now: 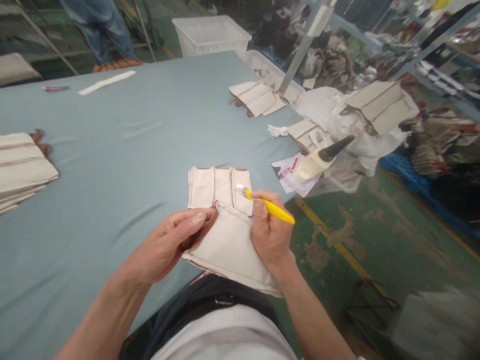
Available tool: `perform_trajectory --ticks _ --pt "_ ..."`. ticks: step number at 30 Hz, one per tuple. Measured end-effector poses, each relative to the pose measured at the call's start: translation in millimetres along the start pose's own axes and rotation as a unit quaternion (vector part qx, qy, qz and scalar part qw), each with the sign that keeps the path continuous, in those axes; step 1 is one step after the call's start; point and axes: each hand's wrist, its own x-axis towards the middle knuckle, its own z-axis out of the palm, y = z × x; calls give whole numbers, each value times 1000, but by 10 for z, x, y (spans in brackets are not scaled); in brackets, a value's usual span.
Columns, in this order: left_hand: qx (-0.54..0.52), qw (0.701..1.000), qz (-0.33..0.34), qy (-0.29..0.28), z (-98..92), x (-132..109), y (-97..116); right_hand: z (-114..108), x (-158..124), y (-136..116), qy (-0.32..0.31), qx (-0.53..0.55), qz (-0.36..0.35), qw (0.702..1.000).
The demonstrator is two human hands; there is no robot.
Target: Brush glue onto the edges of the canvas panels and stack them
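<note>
My right hand (pixel 273 232) grips a brush with a yellow handle (pixel 279 212). Its whitish tip is at the right part of a cream fabric piece (pixel 203 187) with brown-edged seams, which lies on the table. My left hand (pixel 176 240) pinches the upper left edge of a larger cream fabric piece (pixel 228 245), held at the table's near edge over my lap. This piece overlaps the lower edge of the seamed one, and my right hand rests against its right side. Part of the left fingers is hidden beneath the cloth.
A blue-grey table (pixel 150 135) spreads ahead. At its right edge stands a bottle with a black nozzle (pixel 313 164) on papers. Stacked fabric pieces (pixel 22 167) lie left, more (pixel 255 97) at the far right. Beyond are a white bin (pixel 212 36) and a person's legs (pixel 101 30).
</note>
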Motion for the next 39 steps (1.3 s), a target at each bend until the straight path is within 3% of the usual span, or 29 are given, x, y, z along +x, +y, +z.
perform_trajectory --ticks 6,13,18,22,25,28,32,34,36,39 --pt "159 980 99 -70 -356 -54 -335 -135 19 185 34 -42 88 995" --pt "246 950 155 -114 -96 -81 -329 46 -2 328 22 2 152 988" --pt "261 940 182 -126 -108 -151 -291 -196 10 35 119 194 190 955" --pt "294 924 229 -88 -99 -200 -253 -365 -63 -271 42 328 211 920" --pt "306 926 210 -74 -50 -232 -207 -278 -156 -382 -5 370 232 899" --pt "298 934 183 -75 -35 -251 -195 -124 -219 -418 -4 375 249 893" --pt "285 943 160 -69 -51 -252 -225 -74 -238 -424 22 372 219 902" --pt "282 943 160 -72 -52 -247 -234 -134 -241 -431 39 345 183 920" --pt "281 942 167 -74 -46 -242 -232 -216 -244 -458 35 280 111 953" --pt "290 935 194 -61 -28 -235 -214 -306 -235 -538 -37 167 -23 985"
